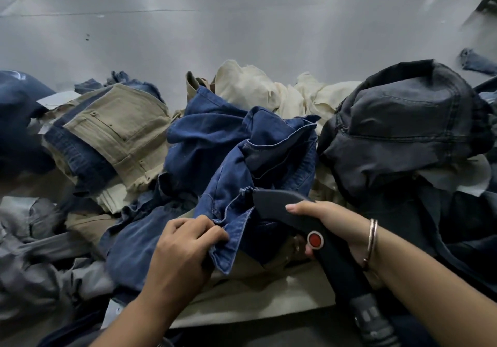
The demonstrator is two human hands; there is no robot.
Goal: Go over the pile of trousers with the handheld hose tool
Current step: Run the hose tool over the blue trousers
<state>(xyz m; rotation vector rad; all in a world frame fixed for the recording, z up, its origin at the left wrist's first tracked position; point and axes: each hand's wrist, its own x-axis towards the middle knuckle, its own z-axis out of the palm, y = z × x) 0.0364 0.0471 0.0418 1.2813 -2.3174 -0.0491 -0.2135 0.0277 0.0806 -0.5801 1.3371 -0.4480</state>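
Nearest: right hand (326,225) wrapped round the tool (304,220), hose (373,317) trailing down toward the body, nozzle tip touching the blue trousers (231,158). Just left, left hand (183,249) pinching a hem of that same pair, holding it up to the nozzle. Looks like mid-task, one pair under treatment. Farther out, khaki pair (118,134), dark pair (403,131) and cream pair (258,88) lying untouched, probably still to do; done or not, impossible to tell.

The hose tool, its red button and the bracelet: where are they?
hose tool (279,206): head view, on its dark nozzle body.
red button (315,239): head view, button centre.
bracelet (372,239): head view, band on right wrist.
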